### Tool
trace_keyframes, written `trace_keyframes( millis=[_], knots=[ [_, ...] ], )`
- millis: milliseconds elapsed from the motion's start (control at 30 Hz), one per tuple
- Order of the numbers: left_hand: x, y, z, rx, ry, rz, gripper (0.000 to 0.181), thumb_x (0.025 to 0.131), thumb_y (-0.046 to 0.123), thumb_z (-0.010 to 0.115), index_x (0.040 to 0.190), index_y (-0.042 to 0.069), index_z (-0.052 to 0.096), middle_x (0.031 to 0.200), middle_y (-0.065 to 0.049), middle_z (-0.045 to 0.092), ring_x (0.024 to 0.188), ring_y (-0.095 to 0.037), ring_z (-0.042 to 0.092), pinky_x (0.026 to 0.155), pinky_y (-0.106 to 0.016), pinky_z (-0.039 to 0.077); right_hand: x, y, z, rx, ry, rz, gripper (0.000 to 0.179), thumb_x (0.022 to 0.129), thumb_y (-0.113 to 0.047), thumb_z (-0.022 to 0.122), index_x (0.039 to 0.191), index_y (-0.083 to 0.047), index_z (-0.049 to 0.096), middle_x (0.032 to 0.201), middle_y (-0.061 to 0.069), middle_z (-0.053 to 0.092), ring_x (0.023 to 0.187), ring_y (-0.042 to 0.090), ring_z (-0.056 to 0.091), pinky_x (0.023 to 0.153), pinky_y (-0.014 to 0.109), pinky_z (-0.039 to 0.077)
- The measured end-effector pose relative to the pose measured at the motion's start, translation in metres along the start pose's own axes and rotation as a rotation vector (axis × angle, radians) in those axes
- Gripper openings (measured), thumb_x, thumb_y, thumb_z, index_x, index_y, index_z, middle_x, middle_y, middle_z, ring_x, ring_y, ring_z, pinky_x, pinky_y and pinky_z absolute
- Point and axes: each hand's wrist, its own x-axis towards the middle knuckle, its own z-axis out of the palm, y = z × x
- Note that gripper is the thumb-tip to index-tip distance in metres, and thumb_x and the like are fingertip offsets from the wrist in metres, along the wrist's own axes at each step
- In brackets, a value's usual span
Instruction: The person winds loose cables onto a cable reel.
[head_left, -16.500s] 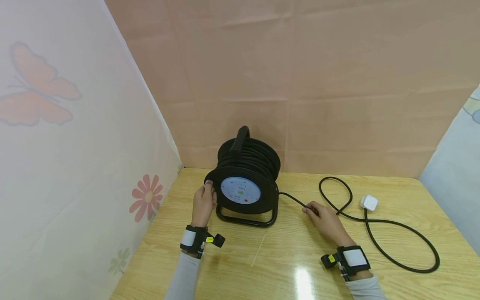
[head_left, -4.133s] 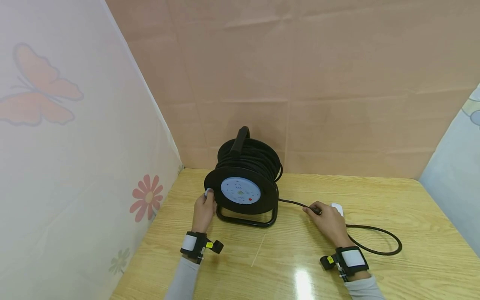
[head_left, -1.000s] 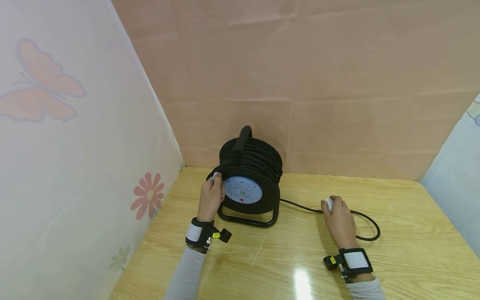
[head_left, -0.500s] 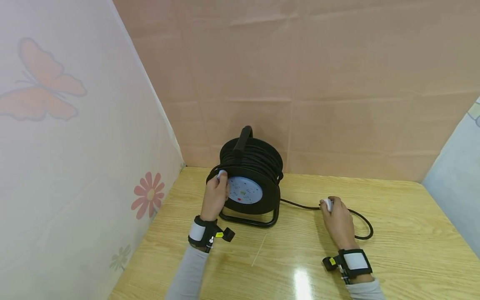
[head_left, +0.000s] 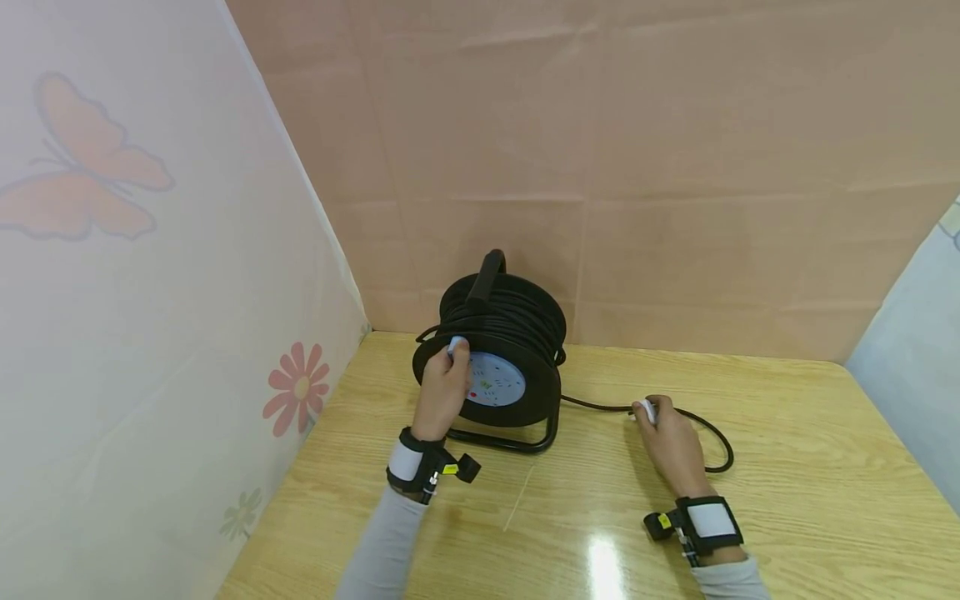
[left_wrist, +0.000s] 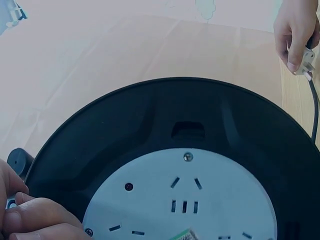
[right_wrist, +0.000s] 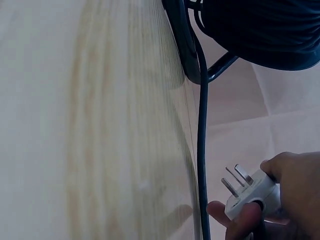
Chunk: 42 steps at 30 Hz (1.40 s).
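Observation:
A black cable reel (head_left: 534, 392) stands on its tubular frame, with black cable wound round the drum and a white socket panel (head_left: 497, 382) on its front. My left hand (head_left: 442, 392) grips a small pale crank knob (head_left: 456, 343) at the upper left of the front flange; the fingers mostly hide it. To the right, my right hand (head_left: 673, 446) holds the white plug (right_wrist: 255, 192) between thumb and fingers, its metal pins bare. A length of cable (head_left: 600, 407) runs from the reel to the right hand and loops behind it.
The wooden table (head_left: 585, 492) meets a brown paper backdrop (head_left: 712, 250) close behind the reel. A patterned white sheet (head_left: 187, 333) hangs on the left, another pale sheet (head_left: 915, 333) on the right. The reel's carrying handle (head_left: 486, 279) stands up on top.
My left hand has circled up and right with the knob, and the panel has turned. The loose cable has shortened greatly. My right hand has gone from the cable to the plug, drifting left.

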Motion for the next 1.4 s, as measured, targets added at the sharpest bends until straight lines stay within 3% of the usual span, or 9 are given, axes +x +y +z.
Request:
trace_keyframes(
  millis=[300, 567, 733, 1033, 1200, 1400],
  knots=[
    [0.0, 0.006, 0.01, -0.054, -0.051, 0.024, 0.046, 0.106, 0.035, 0.038, 0.07, 0.007, 0.042, 0.053, -0.002, 0.039, 0.045, -0.016, 0.035, 0.045, -0.027, 0.029, 0.001, 0.0, 0.002, 0.024, -0.024, 0.005, 0.057, 0.103, -0.042, 0.041, 0.127, 0.01, 0.048, 0.109, 0.033, 0.061, 0.087, 0.038, 0.063, 0.062, 0.048, 0.051],
    [-0.01, 0.046, 0.013, -0.034, -0.086, 0.026, 0.039, 0.106, 0.018, 0.038, 0.068, 0.008, 0.041, 0.053, 0.001, 0.038, 0.045, -0.008, 0.034, 0.047, -0.025, 0.03, 0.001, -0.002, 0.003, 0.052, -0.019, 0.008, 0.058, 0.103, -0.043, 0.042, 0.128, 0.009, 0.048, 0.112, 0.033, 0.06, 0.093, 0.04, 0.062, 0.065, 0.05, 0.051],
    [-0.012, 0.052, 0.02, 0.005, -0.11, 0.042, 0.04, 0.106, 0.017, 0.037, 0.067, 0.009, 0.04, 0.053, 0.002, 0.037, 0.044, -0.006, 0.032, 0.046, -0.024, 0.03, 0.0, -0.004, 0.003, 0.065, -0.014, 0.002, 0.057, 0.102, -0.042, 0.043, 0.127, 0.009, 0.048, 0.112, 0.032, 0.06, 0.092, 0.039, 0.062, 0.066, 0.05, 0.051],
    [-0.008, 0.017, 0.043, 0.028, -0.133, 0.037, 0.045, 0.106, 0.03, 0.037, 0.067, 0.009, 0.037, 0.054, -0.001, 0.036, 0.044, -0.014, 0.031, 0.045, -0.026, 0.029, 0.001, -0.008, 0.0, 0.1, -0.018, -0.014, 0.058, 0.102, -0.044, 0.042, 0.127, 0.008, 0.048, 0.114, 0.03, 0.06, 0.088, 0.034, 0.063, 0.061, 0.044, 0.051],
    [-0.01, 0.011, 0.054, -0.001, -0.153, 0.029, 0.047, 0.105, 0.039, 0.038, 0.068, 0.01, 0.04, 0.054, -0.002, 0.04, 0.045, -0.017, 0.036, 0.045, -0.026, 0.031, 0.001, -0.01, -0.001, 0.108, -0.028, -0.008, 0.058, 0.102, -0.045, 0.042, 0.128, 0.007, 0.047, 0.113, 0.027, 0.06, 0.085, 0.032, 0.062, 0.057, 0.039, 0.05],
    [-0.013, 0.009, 0.063, -0.036, -0.158, 0.025, 0.046, 0.105, 0.036, 0.039, 0.068, 0.009, 0.043, 0.054, -0.002, 0.041, 0.044, -0.017, 0.037, 0.042, -0.025, 0.03, 0.001, -0.012, -0.001, 0.115, -0.028, -0.006, 0.058, 0.101, -0.046, 0.043, 0.128, 0.006, 0.048, 0.114, 0.027, 0.06, 0.091, 0.035, 0.062, 0.061, 0.043, 0.052]
  ],
)
